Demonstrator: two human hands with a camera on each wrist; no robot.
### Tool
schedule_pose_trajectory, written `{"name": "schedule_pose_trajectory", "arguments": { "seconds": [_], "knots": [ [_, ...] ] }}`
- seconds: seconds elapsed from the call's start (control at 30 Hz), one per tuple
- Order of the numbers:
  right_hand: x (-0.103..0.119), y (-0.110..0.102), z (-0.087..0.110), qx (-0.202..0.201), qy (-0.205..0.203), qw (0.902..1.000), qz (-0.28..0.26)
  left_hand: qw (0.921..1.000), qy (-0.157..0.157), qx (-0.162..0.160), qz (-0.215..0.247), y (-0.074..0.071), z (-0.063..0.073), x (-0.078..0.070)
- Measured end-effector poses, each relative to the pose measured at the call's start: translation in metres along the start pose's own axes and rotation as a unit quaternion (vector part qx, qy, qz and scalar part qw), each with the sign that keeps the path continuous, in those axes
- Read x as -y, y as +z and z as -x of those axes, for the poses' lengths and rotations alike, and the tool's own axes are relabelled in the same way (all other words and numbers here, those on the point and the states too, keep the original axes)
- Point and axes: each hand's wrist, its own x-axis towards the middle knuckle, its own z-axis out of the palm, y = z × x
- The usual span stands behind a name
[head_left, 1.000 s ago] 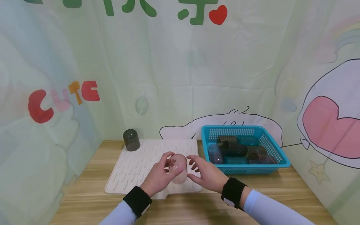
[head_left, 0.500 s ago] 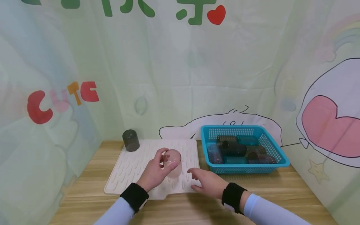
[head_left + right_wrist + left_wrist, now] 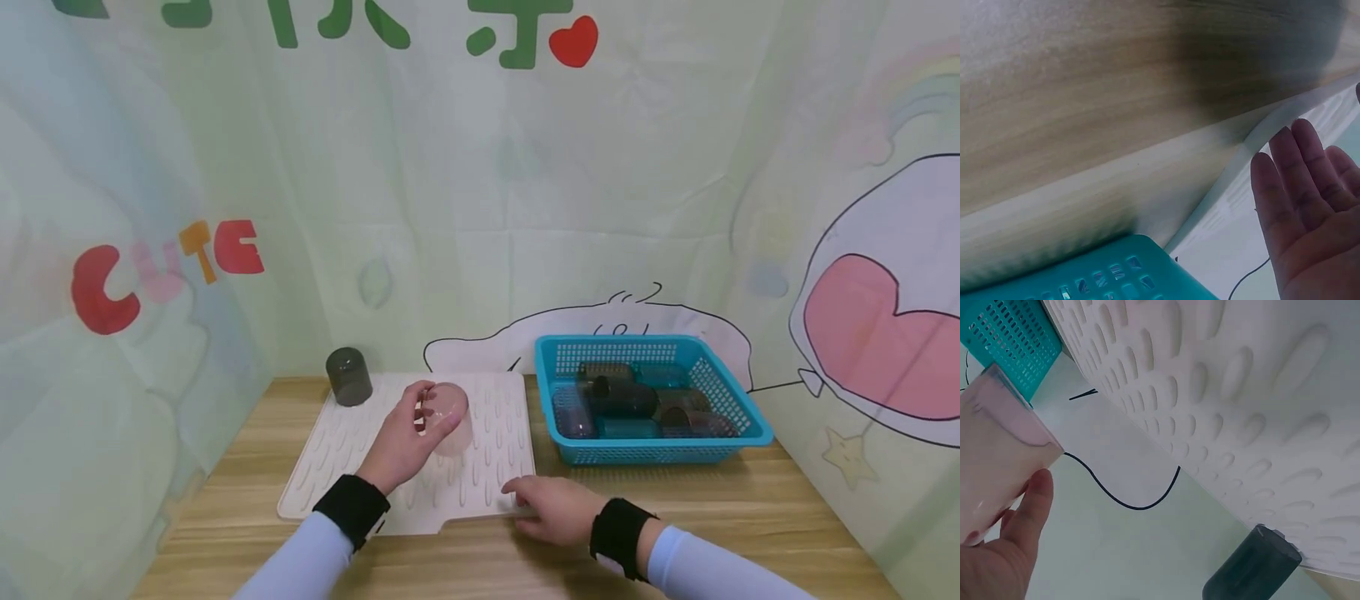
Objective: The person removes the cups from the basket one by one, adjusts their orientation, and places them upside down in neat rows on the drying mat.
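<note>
In my left hand (image 3: 405, 442) I grip a clear pinkish cup (image 3: 446, 407), its closed end facing up, over the middle of a white ridged drying mat (image 3: 487, 475). The left wrist view shows the same cup (image 3: 1004, 450) above the mat, fingers and thumb around its side. A dark grey cup (image 3: 349, 377) stands upside down at the mat's back left corner. My right hand (image 3: 558, 508) is low by the mat's front right corner, holding nothing; its fingers are relaxed and fairly straight in the right wrist view.
A blue perforated basket (image 3: 652, 452) stands right of the mat, with several dark, brownish and teal cups (image 3: 626, 396) lying in it. Under everything is a wooden table (image 3: 465, 567). A printed cloth (image 3: 450, 275) hangs behind.
My left hand has carried the pinkish cup left and farther back over the mat. My right hand has drawn away from the cup, down toward the table's front.
</note>
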Motion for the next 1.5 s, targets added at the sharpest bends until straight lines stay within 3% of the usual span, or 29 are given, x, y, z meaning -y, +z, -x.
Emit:
{"name": "schedule_pose_trajectory", "arguments": {
  "seconds": [0.23, 0.77, 1.2, 1.5],
  "knots": [
    [-0.004, 0.005, 0.0, -0.003, -0.022, 0.9995, 0.024, 0.9992, 0.022, -0.032, -0.006, -0.013, -0.017, 0.011],
    [-0.008, 0.004, 0.002, 0.008, -0.018, 0.9992, 0.035, 0.9959, -0.006, -0.078, -0.045, -0.046, -0.057, 0.032],
    [-0.008, 0.007, 0.002, 0.008, -0.033, 0.9987, 0.037, 0.9924, -0.047, -0.1, -0.054, -0.05, -0.085, 0.057],
    [-0.012, 0.011, 0.002, 0.009, -0.033, 0.9988, 0.035, 0.9912, -0.091, -0.08, -0.053, -0.044, -0.103, 0.071]
  ]
}}
